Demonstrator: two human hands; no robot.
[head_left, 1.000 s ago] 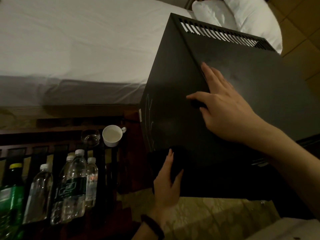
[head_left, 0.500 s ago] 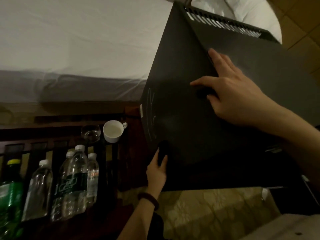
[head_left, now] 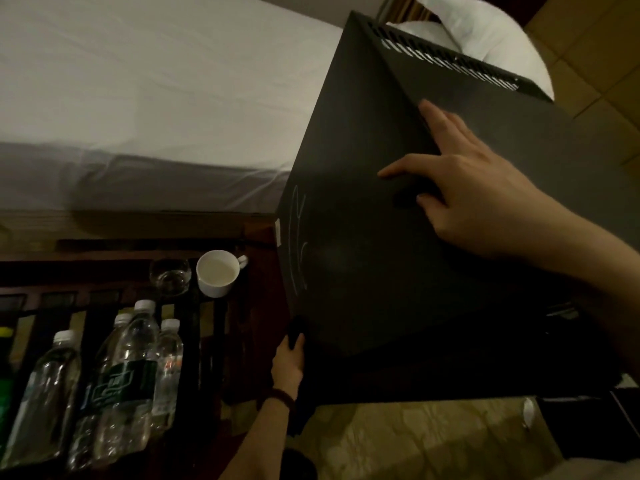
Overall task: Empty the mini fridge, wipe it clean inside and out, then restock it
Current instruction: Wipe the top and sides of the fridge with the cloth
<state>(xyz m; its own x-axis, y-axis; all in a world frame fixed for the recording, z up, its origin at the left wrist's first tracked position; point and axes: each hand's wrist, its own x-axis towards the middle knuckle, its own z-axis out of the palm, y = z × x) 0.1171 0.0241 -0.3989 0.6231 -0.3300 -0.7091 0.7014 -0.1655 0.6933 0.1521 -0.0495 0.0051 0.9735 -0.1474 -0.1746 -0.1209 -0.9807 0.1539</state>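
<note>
From the head view, the black mini fridge [head_left: 381,237] stands tilted beside the bed [head_left: 156,98], with the right hand [head_left: 485,199] spread flat on its upper edge, fingers straight. The left hand [head_left: 289,365] presses a dark cloth [head_left: 298,332] to the fridge's lower left corner; its grip is unclear. Water bottles [head_left: 128,375], a glass [head_left: 170,277] and a white cup [head_left: 218,273] sit on the dark wooden rack [head_left: 207,334] to the left.

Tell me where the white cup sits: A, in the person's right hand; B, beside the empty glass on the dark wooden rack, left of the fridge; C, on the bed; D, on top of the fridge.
B: the white cup stands next to the glass on the dark wooden rack, left of the black mini fridge.
</note>
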